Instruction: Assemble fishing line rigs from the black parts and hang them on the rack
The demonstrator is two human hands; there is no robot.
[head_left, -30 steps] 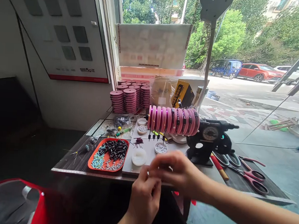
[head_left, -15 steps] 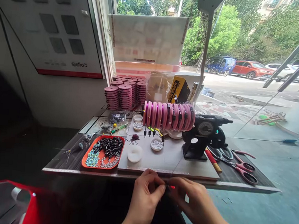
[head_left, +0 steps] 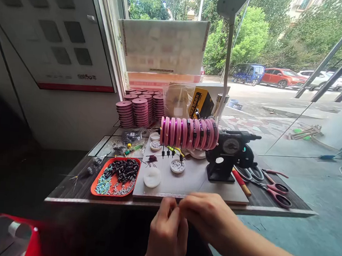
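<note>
At the table's front edge, my left hand (head_left: 166, 232) is closed, fingertips pinched together. My right hand (head_left: 211, 214) meets it from the right with its fingers bent down over the left fingertips. Whatever lies between them is hidden. Beyond my hands, a row of pink spools (head_left: 188, 133) sits on a black winder with a dial (head_left: 231, 146). Several small black pieces hang on lines below the spools. A dish of white beads (head_left: 177, 166) and a white round lid-like piece (head_left: 152, 178) lie on the pale board (head_left: 192, 189).
An orange tray (head_left: 93, 189) at left holds black, turquoise and silver small parts. Scissors (head_left: 278, 191), pliers and a red-handled tool (head_left: 240, 182) lie at right. Stacked pink spools (head_left: 139, 111) and a black-yellow box (head_left: 201, 103) stand behind. A lamp pole (head_left: 229, 49) rises there.
My right hand has moved left and over my left fingertips, the two now touching. A small red piece seen between the fingers before is now hidden. The view has shifted slightly.
</note>
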